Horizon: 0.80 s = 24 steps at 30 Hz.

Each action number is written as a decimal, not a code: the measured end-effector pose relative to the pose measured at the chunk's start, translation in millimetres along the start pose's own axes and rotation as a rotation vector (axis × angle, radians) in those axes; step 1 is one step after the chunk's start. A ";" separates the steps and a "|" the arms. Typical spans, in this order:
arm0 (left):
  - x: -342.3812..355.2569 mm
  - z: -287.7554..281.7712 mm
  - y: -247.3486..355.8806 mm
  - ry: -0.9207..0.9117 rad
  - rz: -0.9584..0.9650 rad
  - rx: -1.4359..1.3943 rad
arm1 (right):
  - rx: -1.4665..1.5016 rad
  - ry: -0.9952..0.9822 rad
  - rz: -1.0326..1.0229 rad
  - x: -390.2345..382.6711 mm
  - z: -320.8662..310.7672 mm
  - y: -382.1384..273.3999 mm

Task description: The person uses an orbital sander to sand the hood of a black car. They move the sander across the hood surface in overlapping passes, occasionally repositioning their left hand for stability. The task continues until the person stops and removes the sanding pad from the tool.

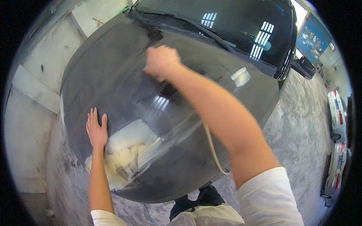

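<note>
Dull curved hood (162,116), pale smeared patch (132,137)

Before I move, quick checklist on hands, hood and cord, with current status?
1. Left hand flat on hood: ok.
2. Right hand contents known: cannot tell; fingers curled, image blurred.
3. Left forearm off pale patch: cannot tell; they overlap in view.
4. Cord visible end to end: not ok; it runs behind the right forearm.
5. White piece off hood: not ok; lies near windshield.
</note>
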<state>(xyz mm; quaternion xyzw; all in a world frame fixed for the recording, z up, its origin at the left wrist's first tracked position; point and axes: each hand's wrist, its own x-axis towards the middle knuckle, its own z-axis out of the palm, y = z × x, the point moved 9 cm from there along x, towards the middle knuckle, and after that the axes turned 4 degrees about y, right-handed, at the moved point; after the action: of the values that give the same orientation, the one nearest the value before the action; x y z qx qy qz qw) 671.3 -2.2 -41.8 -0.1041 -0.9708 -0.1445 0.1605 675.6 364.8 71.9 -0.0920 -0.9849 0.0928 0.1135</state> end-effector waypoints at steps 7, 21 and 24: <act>-0.4 -2.3 3.4 -0.003 -0.028 -0.005 | -0.192 0.149 0.262 15.0 -52.4 127.2; 0.2 -6.0 4.4 -0.015 -0.047 -0.004 | 0.074 -0.012 -0.098 -63.1 12.5 -100.2; -0.6 -6.0 4.3 -0.004 -0.030 0.009 | 0.027 -0.030 -0.096 -61.7 12.3 -90.1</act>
<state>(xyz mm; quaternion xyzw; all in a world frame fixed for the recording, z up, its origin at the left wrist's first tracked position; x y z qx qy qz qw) 674.7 -0.2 -35.6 -0.0892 -0.9733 -0.1424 0.1566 717.2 263.3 65.8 -0.0418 -0.9885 0.1019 0.1041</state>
